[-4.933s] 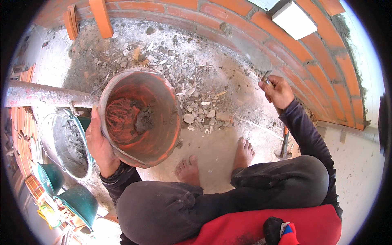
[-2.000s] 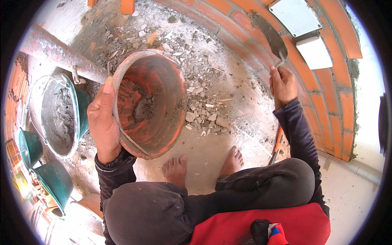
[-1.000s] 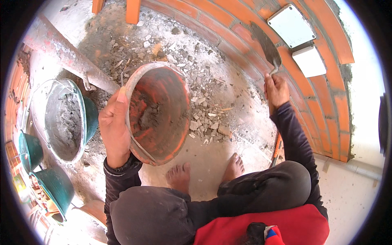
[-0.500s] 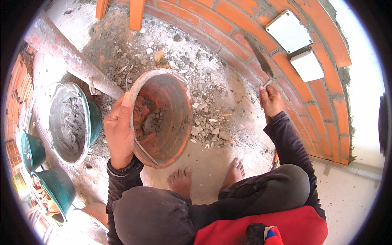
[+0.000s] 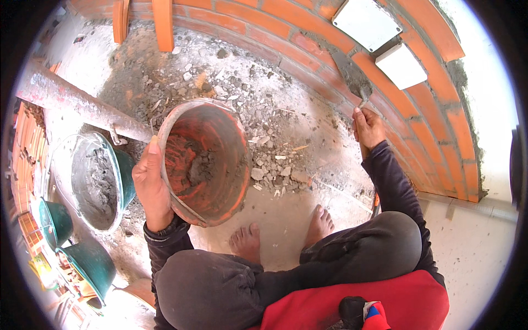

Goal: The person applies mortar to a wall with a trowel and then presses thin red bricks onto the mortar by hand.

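Observation:
My left hand (image 5: 152, 190) grips the rim of an orange bucket (image 5: 234, 165), thumb on top, and holds it tilted toward me. Grey mortar (image 5: 202, 168) lies at its bottom and smears its inner wall. Over on the right, my right hand (image 5: 369, 129) is closed round the handle of a trowel (image 5: 352, 77). The trowel's blade carries grey mortar and lies along the brick wall (image 5: 308, 33), just below two white box covers; whether it touches the bricks I cannot tell.
Left of me stands a green bucket of mortar (image 5: 99, 181), with more green buckets (image 5: 91, 267) nearer. A slanting pole (image 5: 82, 104) reaches toward the orange bucket. Rubble (image 5: 269, 170) covers the floor ahead of my feet. Two upright bricks (image 5: 163, 25) stand at the far wall.
The trowel's blade has turned so its mortar-covered face shows more. The view has shifted a little; my left hand still holds the tilted orange bucket.

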Demonstrator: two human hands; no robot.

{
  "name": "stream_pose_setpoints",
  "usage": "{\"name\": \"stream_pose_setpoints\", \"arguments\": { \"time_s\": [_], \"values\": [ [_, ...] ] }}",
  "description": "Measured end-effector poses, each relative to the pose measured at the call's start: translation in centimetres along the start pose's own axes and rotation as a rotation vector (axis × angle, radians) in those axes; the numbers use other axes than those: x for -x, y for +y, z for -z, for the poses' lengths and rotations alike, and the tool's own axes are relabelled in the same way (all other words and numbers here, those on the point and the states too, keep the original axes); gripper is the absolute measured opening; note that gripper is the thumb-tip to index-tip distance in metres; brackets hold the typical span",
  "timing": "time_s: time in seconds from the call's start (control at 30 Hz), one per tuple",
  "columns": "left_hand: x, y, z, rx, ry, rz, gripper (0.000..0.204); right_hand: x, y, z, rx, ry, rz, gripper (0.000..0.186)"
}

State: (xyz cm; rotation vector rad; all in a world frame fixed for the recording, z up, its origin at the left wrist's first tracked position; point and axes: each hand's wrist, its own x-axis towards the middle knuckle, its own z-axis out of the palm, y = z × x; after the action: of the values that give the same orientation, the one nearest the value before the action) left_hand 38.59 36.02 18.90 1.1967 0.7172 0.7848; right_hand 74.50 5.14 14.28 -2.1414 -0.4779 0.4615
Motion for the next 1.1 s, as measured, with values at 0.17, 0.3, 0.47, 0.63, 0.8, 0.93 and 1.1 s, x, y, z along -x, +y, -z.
{"name": "stream_pose_setpoints", "arguments": {
  "time_s": [0.17,0.3,0.47,0.63,0.8,0.93,1.1],
  "values": [
    [0.1,0.6,-0.2,0.0,0.018,0.04,0.036,1.5,0.6,1.6,0.078,0.042,0.033,0.041],
    [0.3,0.6,-0.7,-0.013,0.032,0.027,0.036,3.3,3.3,0.7,0.088,0.139,0.03,0.039],
    [0.3,0.5,-1.4,-0.086,0.013,0.018,0.037,1.2,0.1,-2.4,0.38,0.138,0.329,0.04],
    [0.2,0.7,-1.9,-0.087,0.036,0.015,0.036,-4.4,-3.3,-7.6,0.182,0.049,0.255,0.043],
    [0.3,0.3,-1.2,-0.181,0.047,0.007,0.036,-2.8,-0.8,-6.2,0.04,0.089,0.154,0.042],
    [0.4,0.5,-1.6,-0.169,0.019,-0.001,0.037,-0.8,2.5,-2.8,-0.081,0.064,0.061,0.041],
    [0.4,0.2,-0.4,-0.126,0.017,0.004,0.038,1.9,3.5,-0.4,-0.12,0.058,0.008,0.038]
  ]
}}
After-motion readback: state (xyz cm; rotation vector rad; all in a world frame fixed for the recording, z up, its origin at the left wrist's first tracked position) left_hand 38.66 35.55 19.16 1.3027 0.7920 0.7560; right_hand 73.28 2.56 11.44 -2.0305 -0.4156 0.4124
